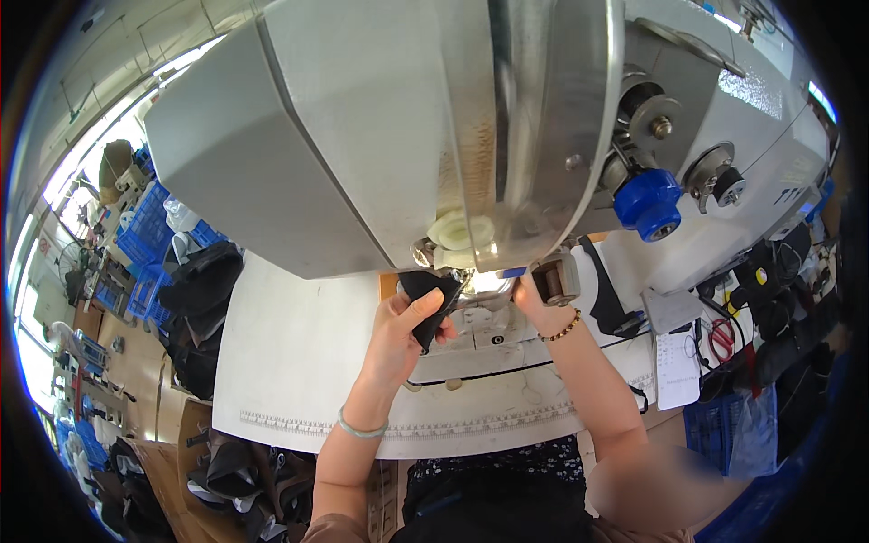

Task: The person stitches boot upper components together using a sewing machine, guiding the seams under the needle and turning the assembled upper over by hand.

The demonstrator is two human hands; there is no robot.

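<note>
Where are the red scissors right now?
In the head view, the red scissors are at the right, just beyond the white notepad.

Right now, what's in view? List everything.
sewing machine: one, white and grey, top centre
table: one, white, below sewing machine
material piece: one, black, in left hand
strip: one, black, table's right
notepad: one, white, table's right
scissors: one pair, red-handled, beside notepad
crates: several, blue, left and lower right
dark pile: uncounted, black, left of table
cardboard box: at least one, brown, lower left
left hand: one, pale-green bangle, gripping material piece
right hand: one, beaded bracelet, under sewing machine, partly hidden
</note>
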